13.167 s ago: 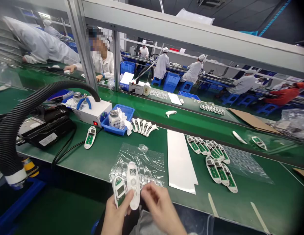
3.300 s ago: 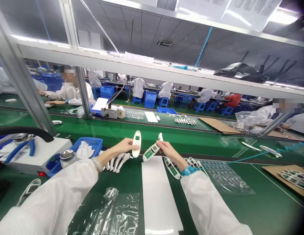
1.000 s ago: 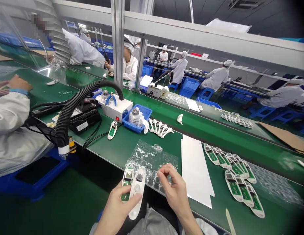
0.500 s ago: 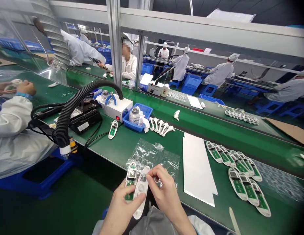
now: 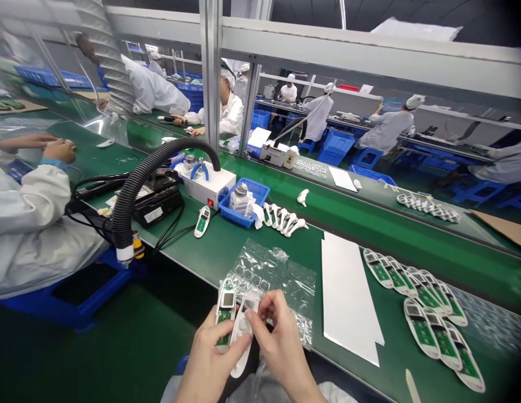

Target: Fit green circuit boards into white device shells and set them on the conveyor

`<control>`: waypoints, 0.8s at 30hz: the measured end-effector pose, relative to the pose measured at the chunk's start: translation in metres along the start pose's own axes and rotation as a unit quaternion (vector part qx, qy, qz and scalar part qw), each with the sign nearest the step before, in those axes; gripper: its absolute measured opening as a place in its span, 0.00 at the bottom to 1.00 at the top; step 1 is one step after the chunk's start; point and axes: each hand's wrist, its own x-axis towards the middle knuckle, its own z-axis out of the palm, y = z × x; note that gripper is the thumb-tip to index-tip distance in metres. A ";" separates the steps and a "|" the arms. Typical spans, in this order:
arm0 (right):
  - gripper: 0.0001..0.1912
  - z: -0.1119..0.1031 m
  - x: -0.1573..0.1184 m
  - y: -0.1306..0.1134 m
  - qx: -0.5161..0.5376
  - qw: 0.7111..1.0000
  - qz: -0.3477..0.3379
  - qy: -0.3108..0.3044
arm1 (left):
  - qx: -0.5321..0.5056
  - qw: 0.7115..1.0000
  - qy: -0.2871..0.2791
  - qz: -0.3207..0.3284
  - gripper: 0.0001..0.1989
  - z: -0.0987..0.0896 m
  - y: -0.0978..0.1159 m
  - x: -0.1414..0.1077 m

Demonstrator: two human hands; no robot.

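My left hand [image 5: 214, 350] is closed around two long oval housing halves, held side by side above the bench's front edge. One half carries a green circuit board [image 5: 225, 313] with a small grey display. The other is a white plastic cover [image 5: 240, 358] with a window near its top end. At that window end my right hand [image 5: 279, 333] is pinched, thumb and fingers touching the cover's upper right edge. Whatever lies between those fingertips is hidden. Just behind the hands lies a clear plastic sheet [image 5: 277, 266] bearing small square clear pieces.
White paper sheets [image 5: 348, 302] lie to the right, beside several circuit-board housings [image 5: 424, 330]. White curved parts [image 5: 285, 219] stand in a row behind. A blue tray [image 5: 247, 215] holds a bottle. A black hose [image 5: 130, 196] arches at left, near a co-worker's sleeve [image 5: 29, 196].
The whole view has shifted, so the bench appears slightly further right. My right hand stays at the cover's window end with small finger movement. The co-worker's hands at left have moved slightly.
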 end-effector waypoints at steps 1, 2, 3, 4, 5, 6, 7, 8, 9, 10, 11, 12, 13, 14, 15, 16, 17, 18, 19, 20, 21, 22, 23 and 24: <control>0.09 0.005 0.000 0.000 0.042 0.999 0.011 0.002 | 0.000 1.000 0.007 0.002 0.11 -0.002 -0.001 0.000; 0.10 0.012 0.000 0.001 0.091 0.995 0.026 -0.009 | 0.000 1.000 0.015 0.003 0.11 -0.005 -0.002 -0.001; 0.11 0.019 -0.001 0.001 0.140 0.989 0.042 -0.032 | 0.003 1.000 0.024 0.003 0.11 -0.008 -0.004 -0.001; 0.12 0.026 -0.002 0.002 0.182 0.980 0.057 -0.060 | 0.008 0.999 0.037 0.004 0.11 -0.011 -0.006 -0.001; 0.14 0.035 -0.002 0.003 0.212 0.971 0.070 -0.087 | 0.016 0.999 0.050 0.003 0.11 -0.015 -0.008 -0.001; 0.15 0.043 -0.003 0.005 0.229 0.964 0.079 -0.108 | 0.029 0.998 0.064 -0.001 0.11 -0.019 -0.011 -0.001; 0.16 0.051 -0.002 0.008 0.236 0.960 0.087 -0.119 | 0.042 0.996 0.075 -0.007 0.10 -0.024 -0.014 -0.001; 0.16 0.059 -0.001 0.011 0.237 0.960 0.094 -0.118 | 0.052 0.995 0.082 -0.015 0.09 -0.030 -0.017 -0.002; 0.16 0.067 0.003 0.014 0.233 0.961 0.099 -0.112 | 0.055 0.994 0.086 -0.024 0.07 -0.037 -0.020 -0.003; 0.17 0.077 0.007 0.018 0.228 0.962 0.103 -0.108 | 0.049 0.994 0.088 -0.031 0.07 -0.046 -0.025 -0.005; 0.17 0.088 0.014 0.021 0.227 0.961 0.110 -0.111 | 0.033 0.994 0.096 -0.037 0.08 -0.056 -0.030 -0.007; 0.19 0.101 0.021 0.024 0.232 0.957 0.121 -0.124 | 0.007 0.993 0.112 -0.040 0.10 -0.067 -0.037 -0.010; 0.21 0.116 0.030 0.025 0.241 0.950 0.137 -0.142 | -0.026 0.990 0.136 -0.040 0.12 -0.078 -0.044 -0.014; 0.23 0.134 0.039 0.026 0.252 0.940 0.157 -0.166 | -0.063 0.982 0.172 -0.044 0.15 -0.090 -0.053 -0.018; 0.26 0.154 0.048 0.026 0.261 0.929 0.179 -0.191 | -0.097 0.971 0.213 -0.049 0.17 -0.103 -0.062 -0.021; 0.29 0.175 0.056 0.026 0.265 0.919 0.200 -0.213 | -0.129 0.956 0.258 -0.055 0.20 -0.115 -0.070 -0.025; 0.31 0.198 0.063 0.024 0.265 0.911 0.216 -0.229 | -0.158 0.938 0.303 -0.061 0.24 -0.128 -0.079 -0.027; 0.31 0.220 0.069 0.022 0.264 0.905 0.227 -0.243 | -0.192 0.918 0.341 -0.063 0.28 -0.139 -0.087 -0.028; 0.31 0.240 0.074 0.019 0.264 0.900 0.238 -0.254 | -0.230 0.897 0.373 -0.063 0.33 -0.150 -0.094 -0.028; 0.30 0.258 0.077 0.017 0.265 0.894 0.247 -0.263 | -0.270 0.876 0.394 -0.061 0.36 -0.160 -0.100 -0.026; 0.30 0.272 0.078 0.015 0.267 0.889 0.257 -0.270 | -0.306 0.859 0.405 -0.058 0.37 -0.168 -0.106 -0.023; 0.29 0.281 0.079 0.013 0.269 0.884 0.266 -0.274 | -0.335 0.847 0.409 -0.056 0.37 -0.175 -0.110 -0.018; 0.29 0.286 0.079 0.013 0.271 0.881 0.273 -0.275 | -0.356 0.839 0.408 -0.055 0.35 -0.180 -0.114 -0.011; 0.29 0.287 0.078 0.013 0.273 0.879 0.277 -0.274 | -0.370 0.836 0.402 -0.054 0.34 -0.182 -0.116 -0.004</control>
